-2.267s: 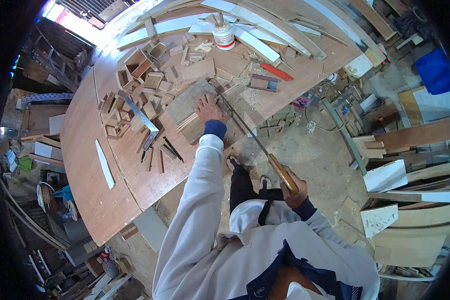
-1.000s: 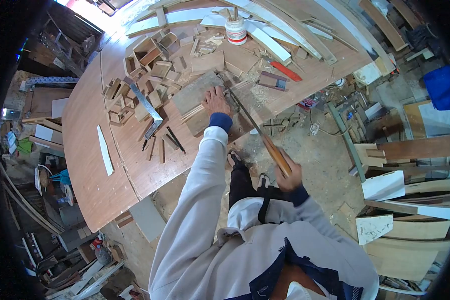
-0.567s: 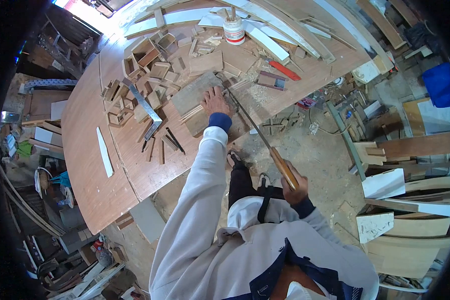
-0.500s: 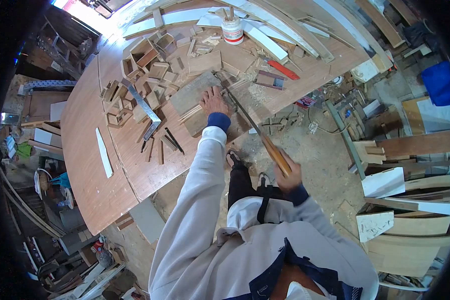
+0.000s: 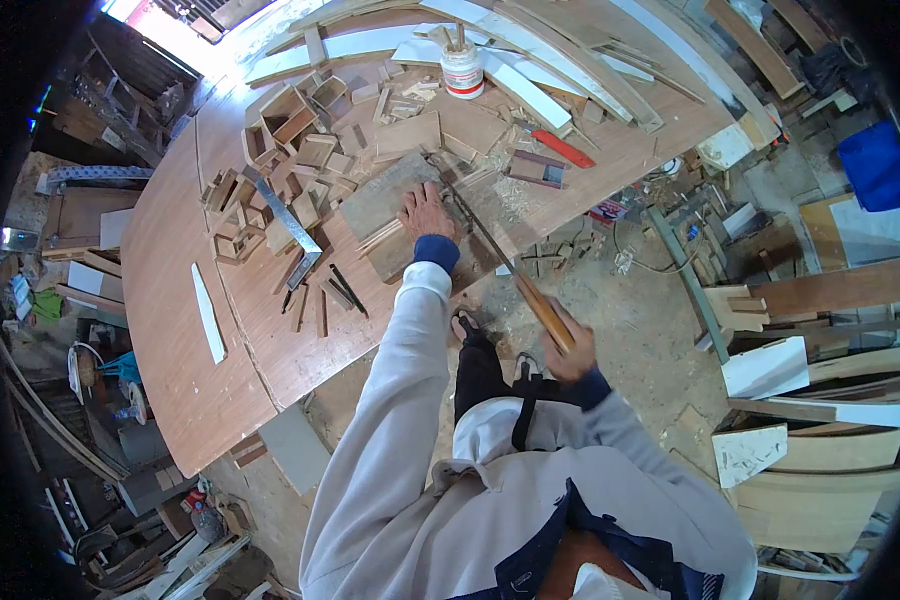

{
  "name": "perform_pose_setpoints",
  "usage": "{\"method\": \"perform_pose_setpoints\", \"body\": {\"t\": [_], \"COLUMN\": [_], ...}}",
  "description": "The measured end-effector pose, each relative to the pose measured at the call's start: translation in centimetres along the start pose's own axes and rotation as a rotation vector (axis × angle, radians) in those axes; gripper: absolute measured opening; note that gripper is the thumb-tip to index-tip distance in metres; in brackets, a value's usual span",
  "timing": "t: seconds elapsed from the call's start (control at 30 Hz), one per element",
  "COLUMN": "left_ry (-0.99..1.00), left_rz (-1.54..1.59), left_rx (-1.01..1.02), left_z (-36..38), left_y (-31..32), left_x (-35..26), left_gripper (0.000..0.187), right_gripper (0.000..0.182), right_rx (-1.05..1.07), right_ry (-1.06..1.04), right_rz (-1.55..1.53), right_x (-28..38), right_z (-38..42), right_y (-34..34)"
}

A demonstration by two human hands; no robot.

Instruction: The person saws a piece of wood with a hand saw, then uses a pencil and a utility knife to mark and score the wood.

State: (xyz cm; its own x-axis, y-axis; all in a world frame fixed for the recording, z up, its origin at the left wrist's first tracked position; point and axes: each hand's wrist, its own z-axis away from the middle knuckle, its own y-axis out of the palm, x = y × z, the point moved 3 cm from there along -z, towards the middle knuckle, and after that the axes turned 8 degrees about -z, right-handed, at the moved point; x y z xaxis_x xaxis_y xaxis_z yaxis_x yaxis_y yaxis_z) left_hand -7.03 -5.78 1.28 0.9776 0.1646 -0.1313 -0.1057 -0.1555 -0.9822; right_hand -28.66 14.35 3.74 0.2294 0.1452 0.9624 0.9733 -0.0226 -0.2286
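Observation:
My left hand [image 5: 429,213] presses down on thin wood strips [image 5: 380,238] lying over a worn wooden board [image 5: 385,200] at the table's front edge. Its fingers point away from me, close beside the saw blade. My right hand [image 5: 570,346] is wrapped round the wooden handle [image 5: 544,312] of a handsaw. The long narrow blade [image 5: 485,232] slants up and left to the board's right side. Where the teeth meet the wood is too small to tell.
On the table [image 5: 170,330] are small wooden boxes [image 5: 280,120], a metal square [image 5: 288,215], a white jar [image 5: 462,72], a red-handled tool [image 5: 562,148] and a dark pencil-like tool [image 5: 348,290]. Long curved strips lie at the back. Wood pieces [image 5: 820,480] are stacked at right.
My right hand and the saw have shifted slightly left and down. My left hand remains on the strips, and the whole view has moved a little.

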Motion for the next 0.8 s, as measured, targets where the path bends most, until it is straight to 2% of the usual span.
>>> {"method": "perform_pose_setpoints", "body": {"t": [0.13, 0.23, 0.3, 0.43, 0.5, 0.6, 0.7, 0.8], "left_ry": [-0.015, -0.017, -0.013, -0.009, -0.001, -0.009, -0.015, -0.021], "left_rz": [-0.027, -0.028, -0.010, 0.006, 0.011, 0.009, 0.005, -0.006], "left_rx": [-0.014, -0.049, -0.046, -0.027, -0.036, -0.034, -0.021, -0.021], "left_z": [-0.1, -0.2, -0.1, 0.2, 0.1, 0.1, 0.0, -0.2], "left_y": [0.3, 1.0, 0.7, -0.3, 0.1, 0.2, 0.9, 0.6], "left_x": [0.2, 0.3, 0.2, 0.0, 0.0, 0.3, 0.3, 0.3], "left_gripper": [0.047, 0.045, 0.045, 0.044, 0.045, 0.047, 0.050, 0.052], "right_gripper": [0.057, 0.056, 0.056, 0.053, 0.051, 0.049, 0.049, 0.051], "right_rx": [0.058, 0.024, 0.049, 0.042, -0.001, 0.005, 0.005, 0.037], "right_ry": [0.117, 0.059, -0.004, -0.046, 0.015, 0.026, 0.023, 0.010], "right_rz": [0.036, -0.018, 0.201, 0.233, 0.007, -0.032, -0.008, 0.103], "right_x": [-0.1, 0.2, 1.3, 1.6, 0.6, 0.4, -0.5, 2.0], "right_z": [-2.7, 0.9, 3.4, 3.0, 0.1, -3.1, -1.1, 2.6], "right_y": [1.5, -0.7, -2.3, -2.2, -0.5, 1.8, 0.8, -1.9]}}
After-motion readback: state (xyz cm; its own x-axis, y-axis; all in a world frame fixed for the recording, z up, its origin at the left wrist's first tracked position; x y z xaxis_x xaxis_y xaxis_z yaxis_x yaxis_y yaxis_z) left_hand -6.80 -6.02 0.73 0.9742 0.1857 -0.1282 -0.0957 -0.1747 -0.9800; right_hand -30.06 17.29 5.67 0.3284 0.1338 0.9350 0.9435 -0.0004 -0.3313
